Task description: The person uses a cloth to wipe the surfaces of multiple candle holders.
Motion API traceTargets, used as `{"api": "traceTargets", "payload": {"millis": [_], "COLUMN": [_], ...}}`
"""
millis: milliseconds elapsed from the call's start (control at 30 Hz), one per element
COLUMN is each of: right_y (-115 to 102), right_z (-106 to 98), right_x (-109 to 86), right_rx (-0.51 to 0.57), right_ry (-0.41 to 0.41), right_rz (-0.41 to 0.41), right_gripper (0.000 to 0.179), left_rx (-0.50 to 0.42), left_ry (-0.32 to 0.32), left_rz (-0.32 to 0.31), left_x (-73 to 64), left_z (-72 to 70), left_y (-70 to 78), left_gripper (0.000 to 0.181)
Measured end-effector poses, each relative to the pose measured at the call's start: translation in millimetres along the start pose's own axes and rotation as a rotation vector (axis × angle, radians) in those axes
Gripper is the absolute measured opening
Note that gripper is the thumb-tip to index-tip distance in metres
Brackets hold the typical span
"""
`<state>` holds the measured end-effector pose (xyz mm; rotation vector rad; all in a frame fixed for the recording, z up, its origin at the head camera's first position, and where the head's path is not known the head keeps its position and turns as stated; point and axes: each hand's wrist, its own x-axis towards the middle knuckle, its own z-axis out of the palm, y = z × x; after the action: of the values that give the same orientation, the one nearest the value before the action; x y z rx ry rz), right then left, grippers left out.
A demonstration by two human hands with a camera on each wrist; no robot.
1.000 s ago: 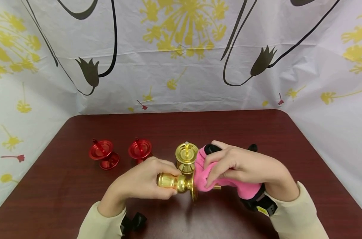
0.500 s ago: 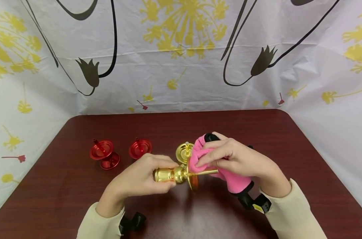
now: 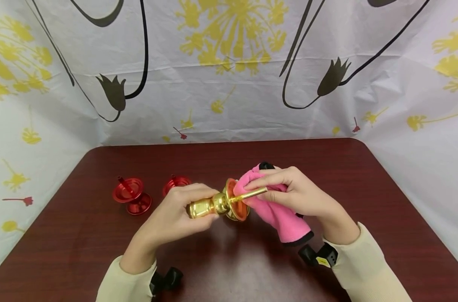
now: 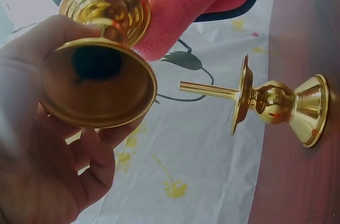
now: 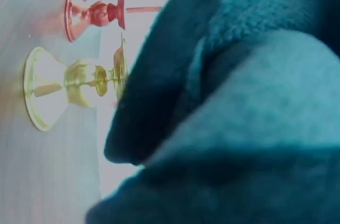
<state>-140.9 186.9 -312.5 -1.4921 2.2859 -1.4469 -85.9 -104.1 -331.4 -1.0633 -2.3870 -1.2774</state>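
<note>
My left hand (image 3: 176, 212) grips a shiny gold candle holder (image 3: 220, 204) by its base, tilted on its side with its thin spike pointing right. In the left wrist view the hollow underside of its base (image 4: 106, 88) faces the camera. With my right hand (image 3: 300, 193) I pinch a pink cloth (image 3: 285, 222) with black edging, pressed against the dish beside the spike. A second gold candle holder (image 4: 273, 104) stands upright on the table, mostly hidden behind the held one in the head view. Folds of cloth (image 5: 255, 112) fill much of the right wrist view.
Two red candle holders stand at the left on the dark red-brown table (image 3: 81, 218): one at the far left (image 3: 128, 191), the other (image 3: 176, 182) partly behind my left hand. A white sheet with a flower print (image 3: 229, 121) hangs behind and at both sides.
Both hands have shifted up and a little left. The held candle holder has tilted so its spike points upward right, and the cloth has moved over its dish, uncovering the spike.
</note>
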Motion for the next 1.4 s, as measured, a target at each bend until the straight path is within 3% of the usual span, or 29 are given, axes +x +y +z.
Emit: {"api": "traceTargets", "payload": {"millis": [133, 367, 500, 800, 967, 1167, 1400], "right_y": [0, -3, -9, -20, -28, -25, -21], "right_z": [1, 8, 15, 16, 19, 35, 52], "right_x": [2.4, 5.6, 4.8, 2.2, 0.1, 6.5, 13.2], "right_rx": [0.031, 0.094, 0.074, -0.073, -0.038, -0.02, -0.062], "right_ry": [0.0, 0.089, 0.119, 0.117, 0.187, 0.403, 0.554], "right_rz": [0.094, 0.276, 0.277, 0.182, 0.144, 0.056, -0.074], "right_gripper": [0.028, 0.024, 0.026, 0.026, 0.026, 0.029, 0.03], "left_rx": [0.076, 0.276, 0.338, 0.433, 0.4, 0.302, 0.1], "left_ry": [0.072, 0.246, 0.297, 0.274, 0.284, 0.338, 0.256], "left_rz": [-0.003, 0.011, 0.003, 0.019, -0.065, -0.195, -0.41], "left_x": [2.1, 3.1, 1.3, 3.4, 4.1, 5.5, 7.6], "left_z": [3.3, 11.2, 13.4, 14.5, 15.9, 16.9, 17.9], "left_y": [0.3, -2.3, -3.2, -2.2, -3.1, -2.9, 4.3], "left_gripper": [0.031, 0.033, 0.033, 0.031, 0.032, 0.025, 0.014]}}
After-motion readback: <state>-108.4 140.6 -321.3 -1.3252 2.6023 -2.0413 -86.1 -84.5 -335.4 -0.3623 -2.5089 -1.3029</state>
